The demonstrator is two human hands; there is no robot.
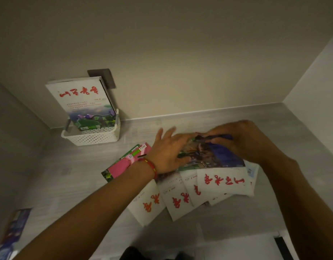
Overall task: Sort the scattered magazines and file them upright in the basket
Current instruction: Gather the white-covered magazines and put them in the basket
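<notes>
Several magazines with white covers and red lettering lie fanned out on the grey table (180, 124). The top magazine (224, 177) faces away from me. My right hand (240, 139) grips its far edge, fingers curled over it. My left hand (169, 149), with a red bracelet at the wrist, rests flat on the cover's picture with spread fingers. More magazines (173, 201) stick out under it toward me. A pink and green magazine (122, 164) pokes out to the left below my left wrist. At the back left, a white perforated basket (94, 136) holds upright magazines (81, 102) leaning on the wall.
A grey wall plate (105, 77) sits behind the basket. A bluish magazine (11, 231) lies at the table's near left edge. Walls close the table at the back and on the right. A dark gap (284, 246) shows at the near right edge.
</notes>
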